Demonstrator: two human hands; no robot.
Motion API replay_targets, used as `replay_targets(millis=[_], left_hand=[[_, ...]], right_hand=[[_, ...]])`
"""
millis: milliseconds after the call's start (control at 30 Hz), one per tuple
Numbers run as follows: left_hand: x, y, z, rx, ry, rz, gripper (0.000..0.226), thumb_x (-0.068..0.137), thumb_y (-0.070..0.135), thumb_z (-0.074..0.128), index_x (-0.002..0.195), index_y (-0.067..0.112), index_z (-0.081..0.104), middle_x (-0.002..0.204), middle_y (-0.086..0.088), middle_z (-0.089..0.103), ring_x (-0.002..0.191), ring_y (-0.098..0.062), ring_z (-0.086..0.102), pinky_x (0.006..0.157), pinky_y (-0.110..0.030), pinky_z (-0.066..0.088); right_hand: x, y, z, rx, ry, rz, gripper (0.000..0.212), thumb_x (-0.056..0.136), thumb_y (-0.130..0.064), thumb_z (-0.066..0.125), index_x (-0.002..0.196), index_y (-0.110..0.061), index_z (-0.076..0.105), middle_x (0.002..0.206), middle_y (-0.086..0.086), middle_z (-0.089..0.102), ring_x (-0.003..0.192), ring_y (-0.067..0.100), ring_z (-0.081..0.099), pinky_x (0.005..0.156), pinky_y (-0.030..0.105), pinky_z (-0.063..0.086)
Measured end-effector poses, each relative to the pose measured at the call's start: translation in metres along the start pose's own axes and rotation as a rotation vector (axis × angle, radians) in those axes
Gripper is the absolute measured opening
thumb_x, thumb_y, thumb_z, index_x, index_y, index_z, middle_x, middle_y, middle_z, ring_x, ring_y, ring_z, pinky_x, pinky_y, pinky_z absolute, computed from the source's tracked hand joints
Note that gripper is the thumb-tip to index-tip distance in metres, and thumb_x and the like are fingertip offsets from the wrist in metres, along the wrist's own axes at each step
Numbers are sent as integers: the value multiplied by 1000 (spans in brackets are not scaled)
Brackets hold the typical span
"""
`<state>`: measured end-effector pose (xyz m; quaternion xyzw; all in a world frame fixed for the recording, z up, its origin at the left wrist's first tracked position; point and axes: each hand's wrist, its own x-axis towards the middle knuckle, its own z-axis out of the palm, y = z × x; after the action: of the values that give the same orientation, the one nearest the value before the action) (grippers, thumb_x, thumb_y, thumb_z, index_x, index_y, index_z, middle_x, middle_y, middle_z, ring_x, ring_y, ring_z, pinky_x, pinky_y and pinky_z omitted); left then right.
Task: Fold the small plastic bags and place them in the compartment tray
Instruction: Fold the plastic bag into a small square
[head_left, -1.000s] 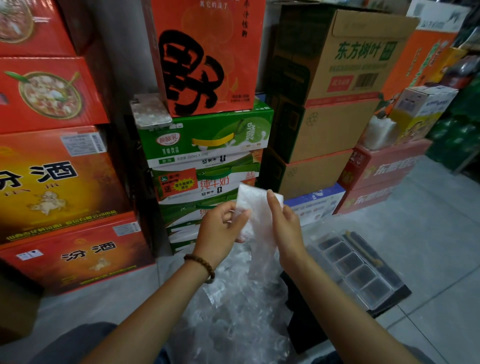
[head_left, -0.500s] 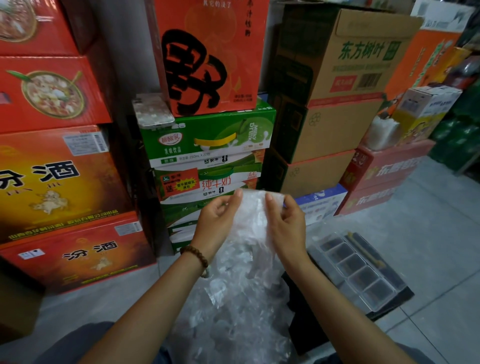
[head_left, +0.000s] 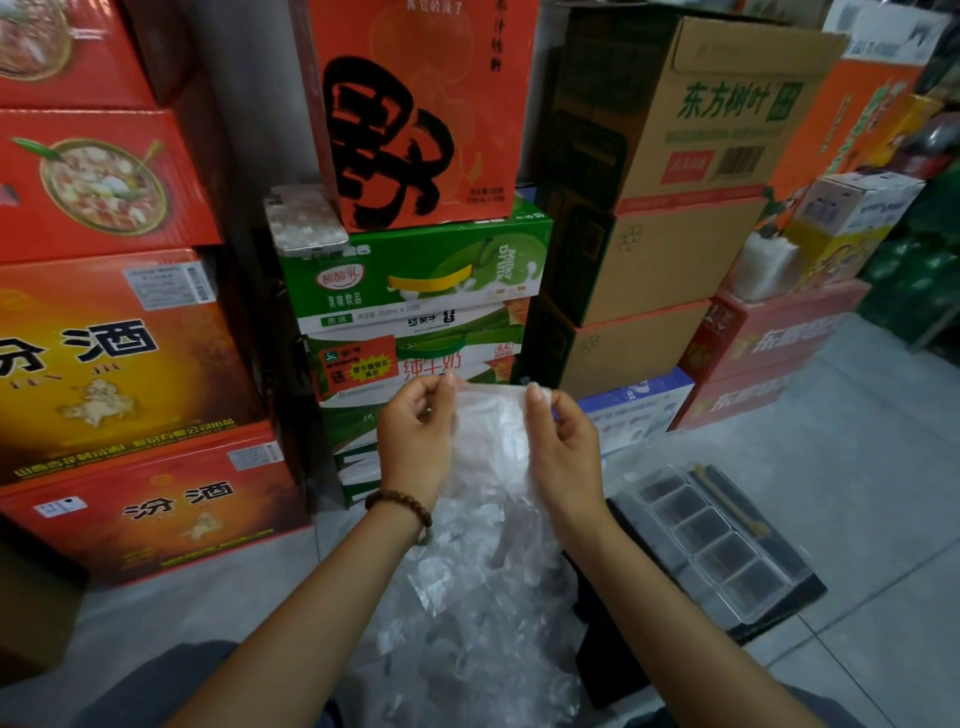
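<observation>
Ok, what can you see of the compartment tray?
The compartment tray is clear plastic, a long rectangle with a row of five rectangular cells showing dark beneath, plus, it seems, a side slot holding a tan stick. It lies flat on a dark mat on the tiled floor, to the person's right. I see no bags in it. The left hand and right hand pinch a plastic bag away from it.

Left hand (head_left: 415, 436) and right hand (head_left: 563, 447) pinching plastic bag (head_left: 491, 421), compartment tray (head_left: 711, 540) beside
</observation>
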<state>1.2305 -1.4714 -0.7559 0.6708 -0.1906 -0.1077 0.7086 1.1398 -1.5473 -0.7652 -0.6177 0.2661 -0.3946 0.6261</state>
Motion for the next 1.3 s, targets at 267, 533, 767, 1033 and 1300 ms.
replay_targets(millis=[267, 533, 767, 1033, 1300], left_hand=[[-12, 7, -1, 81, -358, -218, 44, 86, 59, 46, 86, 18, 63, 82, -4, 66, 72, -16, 65, 68, -38, 58], [-4, 1, -4, 35, -252, -115, 12, 91, 20, 62, 91, 9, 66, 74, -4, 71, 56, -11, 66, 51, -21, 54], [0, 6, -14, 50, -330, -143, 5, 89, 22, 64, 93, 20, 65, 67, 2, 69, 51, -7, 61, 52, -20, 54], [4, 7, -19, 37, -308, -141, 24, 88, 18, 65, 95, -6, 64, 60, 2, 68, 49, -4, 59, 51, -16, 51], [1, 9, -17, 31, -236, -98, 18, 90, 17, 62, 91, -1, 63, 68, -3, 67, 48, -2, 59, 52, -15, 51]], right_hand=[[7, -6, -11, -24, 110, 0, 33, 101, -26, 48, 83, 0, 55, 63, 4, 53, 52, 8, 50, 44, 21, 40], [7, -13, -18, 9, -241, 243, 20, 91, -23, 64, 100, -6, 70, 80, 0, 73, 69, 8, 68, 60, 18, 51], [7, -12, -24, 3, -324, 224, 7, 90, -6, 64, 93, -7, 70, 72, -3, 74, 64, 6, 69, 59, 16, 51], [7, -13, -28, 5, -258, 233, 15, 88, -14, 66, 90, 1, 66, 59, -7, 64, 49, 0, 55, 49, 12, 42], [6, -11, -27, -46, -350, 303, 14, 91, -21, 63, 96, -11, 73, 83, -3, 75, 72, 6, 67, 67, 19, 50]])
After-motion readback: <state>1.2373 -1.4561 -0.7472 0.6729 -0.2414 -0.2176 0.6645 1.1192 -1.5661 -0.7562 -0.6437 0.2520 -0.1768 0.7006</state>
